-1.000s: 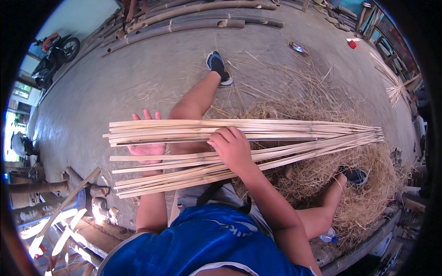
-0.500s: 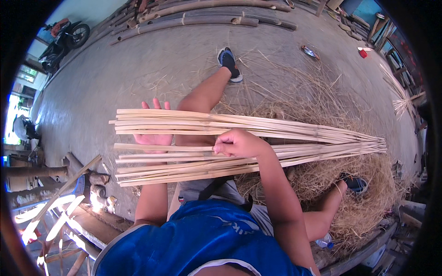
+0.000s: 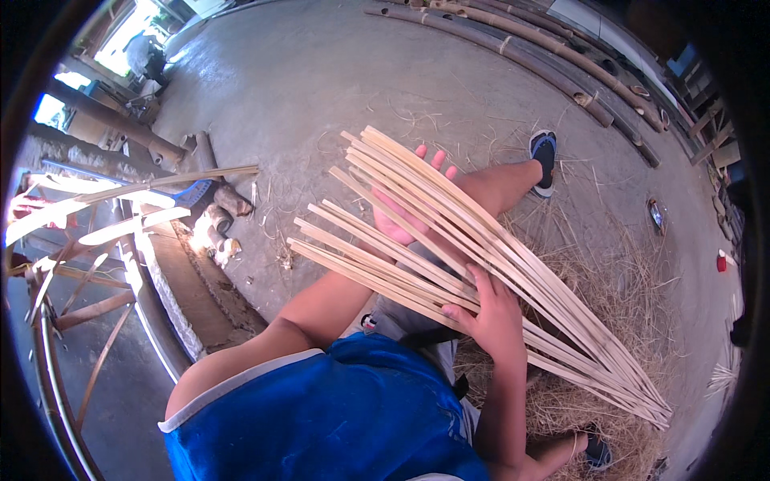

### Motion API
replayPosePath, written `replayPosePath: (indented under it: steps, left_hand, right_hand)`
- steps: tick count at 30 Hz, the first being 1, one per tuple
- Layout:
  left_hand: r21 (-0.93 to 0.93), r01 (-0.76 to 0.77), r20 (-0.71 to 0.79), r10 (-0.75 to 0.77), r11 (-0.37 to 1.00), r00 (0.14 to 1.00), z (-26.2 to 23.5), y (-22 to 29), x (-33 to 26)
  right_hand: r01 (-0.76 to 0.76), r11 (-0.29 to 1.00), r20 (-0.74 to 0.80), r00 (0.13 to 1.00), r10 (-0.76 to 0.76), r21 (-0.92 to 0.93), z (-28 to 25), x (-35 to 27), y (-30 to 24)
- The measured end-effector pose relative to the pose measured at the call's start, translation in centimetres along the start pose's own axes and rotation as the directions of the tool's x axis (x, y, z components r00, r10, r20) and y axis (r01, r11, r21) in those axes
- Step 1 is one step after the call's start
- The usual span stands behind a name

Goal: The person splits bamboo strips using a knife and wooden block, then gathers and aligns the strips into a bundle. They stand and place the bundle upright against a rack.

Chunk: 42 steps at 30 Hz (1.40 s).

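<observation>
Bamboo strips [image 3: 449, 212] rested above the left hand [image 3: 388, 226], fingers [image 3: 439, 159] wide, and beneath those of the right hand [image 3: 495, 322], grip unclear; uneven tilting could have scattered them.

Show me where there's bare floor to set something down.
The widest bare floor lies beyond the bamboo strips, between the bamboo poles and the wooden pieces at left. A smaller patch sits between the shod foot and the poles. It's crowded around the strips' gathered end, where shavings spread, and around those wooden pieces.
</observation>
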<state>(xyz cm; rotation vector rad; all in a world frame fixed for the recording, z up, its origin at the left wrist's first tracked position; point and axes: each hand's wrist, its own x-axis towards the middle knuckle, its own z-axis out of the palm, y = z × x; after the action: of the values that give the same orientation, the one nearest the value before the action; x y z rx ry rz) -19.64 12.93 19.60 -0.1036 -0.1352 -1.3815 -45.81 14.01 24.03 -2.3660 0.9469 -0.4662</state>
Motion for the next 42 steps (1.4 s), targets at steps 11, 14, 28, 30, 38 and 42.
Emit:
replayPosePath:
  steps: [11,14,28,30,38,42]
  left_hand:
    - [0.385,-0.036,-0.049,0.06,0.922,0.997,0.8,-0.6,-1.0]
    - [0.125,-0.01,-0.048,0.016,0.992,0.999,0.1,-0.1,-0.4]
    - [0.088,0.023,-0.064,-0.018,0.996,0.998,0.1,0.3,-0.7]
    - [0.065,0.011,-0.101,-0.005,0.998,0.995,0.1,0.2,-0.7]
    - [0.104,0.038,-0.05,-0.033,0.994,0.998,0.6,0.2,-0.4]
    - [0.205,0.024,-0.1,-0.004,0.978,0.995,0.7,0.3,-0.1]
  right_hand:
    - [-0.001,1.0,-0.237,0.972,0.003,0.011,-1.8,1.9,1.4]
    - [-0.01,1.0,-0.348,0.938,0.002,-0.021,-0.6,1.6,1.4]
    - [-0.056,0.996,-0.537,0.843,0.008,-0.073,-1.1,1.8,2.4]
    - [-0.075,0.989,-0.532,0.847,-0.002,-0.124,-0.9,1.9,2.4]
    - [-0.087,0.979,-0.456,0.89,-0.008,-0.187,1.6,1.5,2.7]
    - [-0.1,0.985,-0.46,0.888,0.026,-0.138,2.0,1.7,2.5]
